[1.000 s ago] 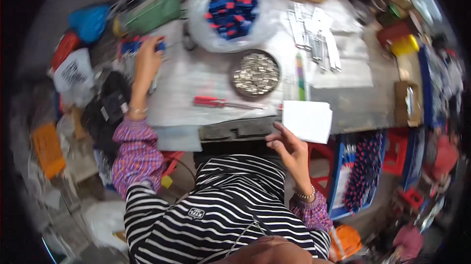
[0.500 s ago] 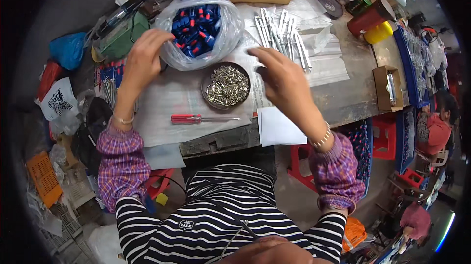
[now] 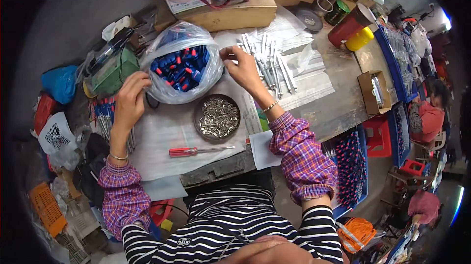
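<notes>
- Far left, off the surface [image 3: 314, 117]: a blue plastic bag [image 3: 60, 82], a red container and a white bag with a printed square pattern lie among clutter; an orange crate [image 3: 46, 208] sits lower down.
- Green box [image 3: 114, 70]: stands at the surface's left rear edge, just beside the clear bag.
- Bundle of metal rods with blue-and-red handles [image 3: 105, 117]: lies at the left edge, just left of the left wrist.
- Left hand [image 3: 129, 101]: fingers curled closed on the left side of the clear plastic bag [image 3: 182, 68], gripping its film.
- Clear plastic bag: sits on the white sheet at centre rear, mouth open upward, filled with small blue and red parts [image 3: 180, 67]; it lies between the two hands.
- Red-handled screwdriver [image 3: 198, 151]: lies flat near the front edge, shaft pointing right, apart from both hands.
- Round dish of small silvery metal pieces [image 3: 217, 117]: just in front of the bag, between the forearms.
- Right hand [image 3: 240, 66]: fingertips pinched on the bag's right rim, palm partly open above the sheet.
- Row of metal rods in clear wrap [image 3: 272, 63]: just right of the right hand, laid side by side.
- White paper sheet [image 3: 262, 150]: at the front edge, partly under the right sleeve.
- Red canister [image 3: 349, 25] and yellow container [image 3: 359, 38]: right rear corner.
- Small cardboard box [image 3: 375, 92]: right end of the surface.
</notes>
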`<state>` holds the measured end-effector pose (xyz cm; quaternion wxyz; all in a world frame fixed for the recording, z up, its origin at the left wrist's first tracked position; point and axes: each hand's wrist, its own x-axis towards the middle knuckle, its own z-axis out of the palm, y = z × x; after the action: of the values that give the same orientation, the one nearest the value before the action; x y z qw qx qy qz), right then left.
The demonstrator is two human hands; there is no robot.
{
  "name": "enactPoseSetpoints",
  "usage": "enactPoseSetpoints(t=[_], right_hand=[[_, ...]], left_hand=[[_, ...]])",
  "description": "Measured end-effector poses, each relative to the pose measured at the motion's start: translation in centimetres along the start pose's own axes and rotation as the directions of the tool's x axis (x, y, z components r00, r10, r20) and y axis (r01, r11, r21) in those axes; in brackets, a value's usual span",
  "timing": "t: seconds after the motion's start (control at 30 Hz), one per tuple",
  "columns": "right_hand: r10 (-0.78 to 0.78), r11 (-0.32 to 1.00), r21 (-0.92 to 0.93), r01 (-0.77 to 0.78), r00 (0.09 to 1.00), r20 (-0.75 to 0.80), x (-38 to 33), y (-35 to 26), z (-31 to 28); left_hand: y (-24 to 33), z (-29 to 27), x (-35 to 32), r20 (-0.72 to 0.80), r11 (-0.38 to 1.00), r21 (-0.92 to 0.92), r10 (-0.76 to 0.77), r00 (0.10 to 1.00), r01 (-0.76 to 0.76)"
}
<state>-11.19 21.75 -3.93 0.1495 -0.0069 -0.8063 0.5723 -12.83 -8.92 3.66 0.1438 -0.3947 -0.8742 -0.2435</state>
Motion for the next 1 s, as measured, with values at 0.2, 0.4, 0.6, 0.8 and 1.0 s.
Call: enactPoseSetpoints(t=[0.2, 0.4, 0.6, 0.8, 1.0], right_hand=[[-0.032, 0.97, -0.224, 0.09, 0.967, 0.252, -0.5, -0.1, -2.6], [-0.136, 0.785, -0.606, 0.129, 0.99, 0.035, 1.1, 1.1, -8.7], [-0.083, 0.691, -0.713, 0.116, 0.993, 0.082, 1.4, 3.5, -8.6], [0.233, 0.887, -0.431, -0.164, 0.966, 0.111, 0.9, 0.7, -10.1], [0.257, 0.962, 0.069, -0.264, 0.962, 0.093, -1.8, -2.1, -12.7]], left_hand=[[0.3, 0.1, -0.2, -0.054, 0.998, 0.01, -0.055, 0.997, 0.055], [1.2, 0.1, 0.5, -0.172, 0.998, 0.05, -0.016, 0.985, 0.025], [1.9, 0.1, -0.1, -0.178, 0.998, 0.036, -0.044, 0.983, 0.051], [3.9, -0.6, -0.5, -0.173, 0.998, 0.048, -0.034, 0.984, 0.043], [6.8, 0.3, -1.1, -0.125, 0.986, -0.137, -0.111, 0.986, 0.093]])
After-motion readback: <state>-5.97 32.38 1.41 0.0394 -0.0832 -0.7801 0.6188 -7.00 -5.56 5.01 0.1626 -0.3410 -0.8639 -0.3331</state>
